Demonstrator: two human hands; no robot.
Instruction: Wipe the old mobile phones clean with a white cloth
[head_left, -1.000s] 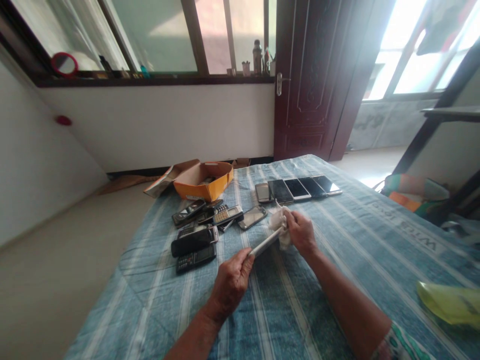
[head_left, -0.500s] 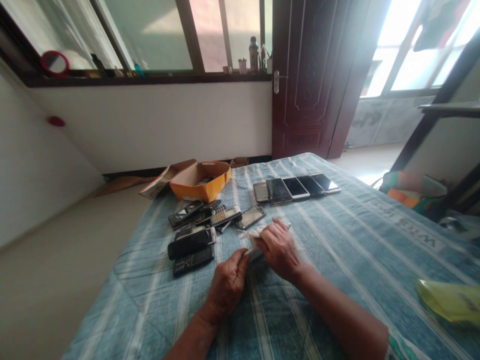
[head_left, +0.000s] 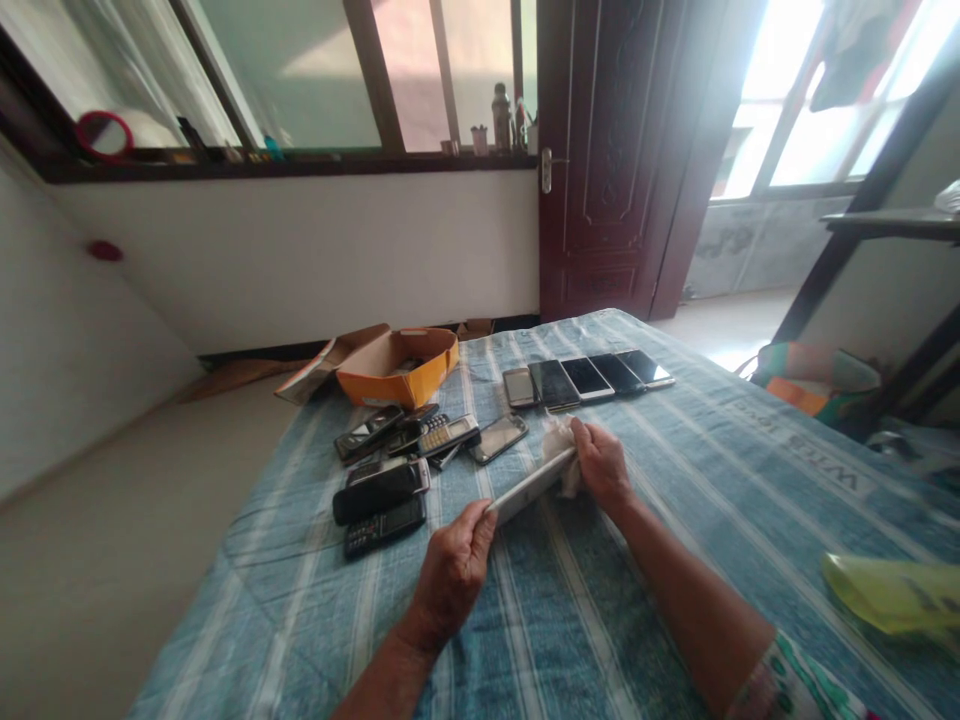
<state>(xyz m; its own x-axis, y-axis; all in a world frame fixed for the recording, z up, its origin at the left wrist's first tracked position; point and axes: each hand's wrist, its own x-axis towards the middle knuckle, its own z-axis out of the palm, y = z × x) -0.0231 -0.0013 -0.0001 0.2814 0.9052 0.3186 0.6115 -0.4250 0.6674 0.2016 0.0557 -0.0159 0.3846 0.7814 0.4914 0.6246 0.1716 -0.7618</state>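
Observation:
My left hand [head_left: 454, 570] grips the near end of a slim silver phone [head_left: 529, 487], held edge-up above the blue striped cloth [head_left: 600, 610]. At the phone's far end my right hand [head_left: 600, 465] presses a crumpled white tissue [head_left: 556, 442] against it, fingers closed round the tissue. A pile of several old keypad phones [head_left: 397, 465] lies just left of my hands. Beyond my right hand, several smartphones [head_left: 589, 377] lie side by side in a row.
An open orange cardboard box [head_left: 401, 365] sits at the far left edge of the cloth. A yellow-green plastic thing [head_left: 892, 592] lies at the right. A dark wooden door [head_left: 622, 150] stands behind, and a windowsill [head_left: 300, 160] carries small items.
My right hand slid the tissue down the phone toward my left hand, then back out to the phone's far end. The left hand stayed put on the near end.

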